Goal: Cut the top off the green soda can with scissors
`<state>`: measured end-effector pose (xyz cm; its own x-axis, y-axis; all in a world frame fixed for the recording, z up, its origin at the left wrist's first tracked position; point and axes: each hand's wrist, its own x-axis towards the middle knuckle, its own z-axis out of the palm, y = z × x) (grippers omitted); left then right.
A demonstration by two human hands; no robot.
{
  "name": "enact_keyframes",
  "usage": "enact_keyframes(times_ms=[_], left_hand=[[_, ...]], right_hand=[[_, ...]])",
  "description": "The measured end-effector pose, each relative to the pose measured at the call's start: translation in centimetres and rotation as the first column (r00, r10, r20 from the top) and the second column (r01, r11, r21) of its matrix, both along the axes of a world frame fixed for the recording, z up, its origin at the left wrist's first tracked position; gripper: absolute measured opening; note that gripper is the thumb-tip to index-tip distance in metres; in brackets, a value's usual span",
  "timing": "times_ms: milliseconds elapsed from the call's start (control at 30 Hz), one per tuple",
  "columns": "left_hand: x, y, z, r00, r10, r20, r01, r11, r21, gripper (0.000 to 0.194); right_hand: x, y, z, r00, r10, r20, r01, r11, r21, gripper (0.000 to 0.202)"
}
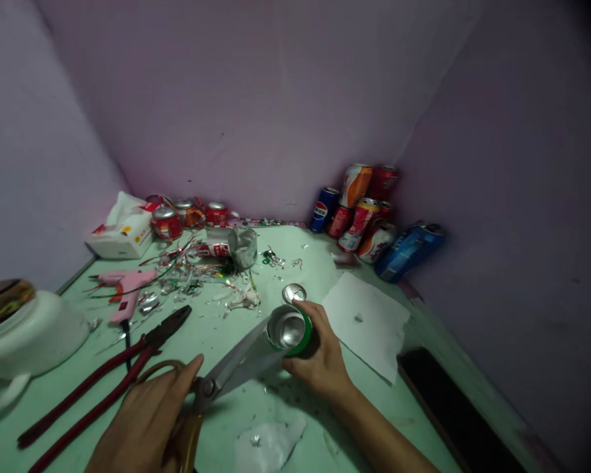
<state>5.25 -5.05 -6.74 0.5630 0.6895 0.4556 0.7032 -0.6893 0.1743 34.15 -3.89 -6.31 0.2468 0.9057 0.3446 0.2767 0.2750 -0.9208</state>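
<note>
My left hand [150, 417] holds the gold-coloured handles of a large pair of scissors [241, 364], whose blades point to the upper right. The blades stand apart, one reaching the rim of an opened green can [303, 335]. My right hand [322, 355] is wrapped round that can, its open top turned towards me and its silvery inside showing. Just behind the can lies a round metal lid with a tab [294, 293]. A crumpled white scrap [270, 445] lies on the table near the front.
Red-handled pliers [148, 348], a pink glue gun [128, 289], a tissue box [123, 233] and a white pot [39, 328] are left. Metal scraps surround a cut can [243, 248] behind. Stacked cans [357, 223], white paper [369, 322] and a dark long object [453, 407] are right.
</note>
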Motion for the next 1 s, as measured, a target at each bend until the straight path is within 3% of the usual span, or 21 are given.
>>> enact_keyframes(times_ms=[67,200,333,467,600,767,867,1000], left_hand=[[1.3,-0.8,0.4,1.000,-0.017,0.021,0.017,1.000,-0.021,0.064],[2.6,-1.3,0.0,0.999,-0.027,0.036,0.028,0.998,-0.050,0.056],[2.9,-1.2,-0.2,0.994,-0.092,0.063,0.094,0.995,-0.023,0.059],[2.9,-1.1,0.0,0.989,-0.141,0.045,0.140,0.990,0.026,0.057],[2.7,-0.9,0.2,0.982,-0.184,0.051,0.181,0.982,0.062,0.053],[3.1,-0.8,1.6,0.960,-0.255,0.117,0.249,0.966,0.066,0.042],[3.3,-0.7,1.9,0.963,-0.208,0.169,0.207,0.978,0.025,0.043],[2.4,-0.4,0.8,0.989,-0.026,0.149,0.031,0.999,-0.035,0.043]], right_hand=[[-0.4,-0.2,-0.3,1.000,0.006,0.016,-0.006,1.000,0.018,0.066],[-0.9,-0.6,-0.9,0.999,-0.024,-0.046,0.023,0.999,-0.023,0.072],[-0.7,-0.6,-0.9,0.993,-0.119,0.002,0.119,0.989,0.083,0.070],[-0.6,-0.5,-0.6,0.994,-0.107,0.025,0.102,0.984,0.146,0.066],[-0.7,-0.6,-0.4,0.997,-0.079,0.018,0.078,0.994,0.078,0.066],[-0.5,-0.3,-0.6,0.984,-0.180,-0.002,0.180,0.983,-0.035,0.072],[-0.3,-0.2,-0.8,0.987,-0.152,0.049,0.153,0.988,-0.017,0.078],[-0.1,-0.2,-0.9,0.984,-0.094,0.154,0.094,0.996,0.008,0.071]])
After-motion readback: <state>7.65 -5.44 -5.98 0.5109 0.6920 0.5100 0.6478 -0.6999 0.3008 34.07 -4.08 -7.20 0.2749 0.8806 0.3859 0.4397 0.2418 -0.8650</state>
